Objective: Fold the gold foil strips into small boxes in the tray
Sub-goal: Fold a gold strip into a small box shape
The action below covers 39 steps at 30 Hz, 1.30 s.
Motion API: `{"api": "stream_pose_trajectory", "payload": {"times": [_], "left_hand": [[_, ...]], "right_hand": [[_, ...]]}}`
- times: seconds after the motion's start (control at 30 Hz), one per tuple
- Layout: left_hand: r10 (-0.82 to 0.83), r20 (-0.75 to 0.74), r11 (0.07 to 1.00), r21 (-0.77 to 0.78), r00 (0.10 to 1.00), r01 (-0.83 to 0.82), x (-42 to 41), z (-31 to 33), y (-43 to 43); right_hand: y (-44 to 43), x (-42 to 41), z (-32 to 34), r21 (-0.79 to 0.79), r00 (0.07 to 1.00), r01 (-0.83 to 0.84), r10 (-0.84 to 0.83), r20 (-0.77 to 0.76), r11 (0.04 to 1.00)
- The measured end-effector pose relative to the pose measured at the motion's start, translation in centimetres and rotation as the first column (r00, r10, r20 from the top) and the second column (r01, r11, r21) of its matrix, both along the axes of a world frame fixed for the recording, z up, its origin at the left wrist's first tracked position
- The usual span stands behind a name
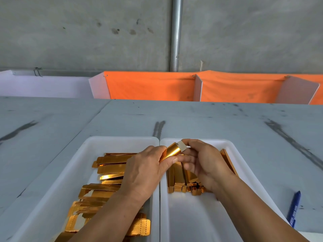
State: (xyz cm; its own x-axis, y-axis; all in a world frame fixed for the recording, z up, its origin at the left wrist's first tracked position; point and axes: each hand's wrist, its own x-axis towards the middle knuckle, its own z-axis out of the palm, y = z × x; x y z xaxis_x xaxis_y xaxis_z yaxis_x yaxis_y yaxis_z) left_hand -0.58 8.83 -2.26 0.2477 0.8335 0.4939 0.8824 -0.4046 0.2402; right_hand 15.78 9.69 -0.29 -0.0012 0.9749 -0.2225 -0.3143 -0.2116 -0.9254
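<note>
Two white trays stand side by side. The left tray holds several flat gold foil strips. The right tray holds several folded gold boxes lying in a row. Above the gap between the trays I hold one gold box, tilted up to the right. My left hand grips its lower body. My right hand pinches the white end flap at its upper end.
A blue pen lies on the grey table right of the right tray. Orange and white partition panels stand along the table's far edge, with a concrete wall and a metal pipe behind.
</note>
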Motion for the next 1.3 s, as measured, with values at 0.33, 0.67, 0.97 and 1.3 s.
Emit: {"api": "stream_pose_trajectory", "payload": {"times": [0.33, 0.67, 0.97, 1.3], "left_hand": [[-0.029, -0.019, 1.000, 0.006, 0.999, 0.029, 0.20, 0.29, -0.27], [-0.034, -0.028, 0.999, -0.002, 0.999, 0.034, 0.21, 0.30, -0.36], [-0.018, -0.029, 1.000, -0.004, 0.999, 0.018, 0.10, 0.24, -0.34], [-0.029, -0.030, 1.000, 0.006, 0.999, 0.029, 0.08, 0.08, -0.16]], "right_hand": [[0.25, 0.08, -0.36, -0.060, 0.979, -0.116, 0.104, -0.175, 0.991], [0.08, -0.23, -0.60, 0.073, 0.996, -0.089, 0.090, -0.013, 0.993], [-0.31, -0.53, -0.26, 0.144, 0.997, -0.068, 0.060, 0.057, 0.987], [-0.40, -0.60, -0.13, 0.162, 0.996, -0.057, 0.045, 0.072, 0.985]]}}
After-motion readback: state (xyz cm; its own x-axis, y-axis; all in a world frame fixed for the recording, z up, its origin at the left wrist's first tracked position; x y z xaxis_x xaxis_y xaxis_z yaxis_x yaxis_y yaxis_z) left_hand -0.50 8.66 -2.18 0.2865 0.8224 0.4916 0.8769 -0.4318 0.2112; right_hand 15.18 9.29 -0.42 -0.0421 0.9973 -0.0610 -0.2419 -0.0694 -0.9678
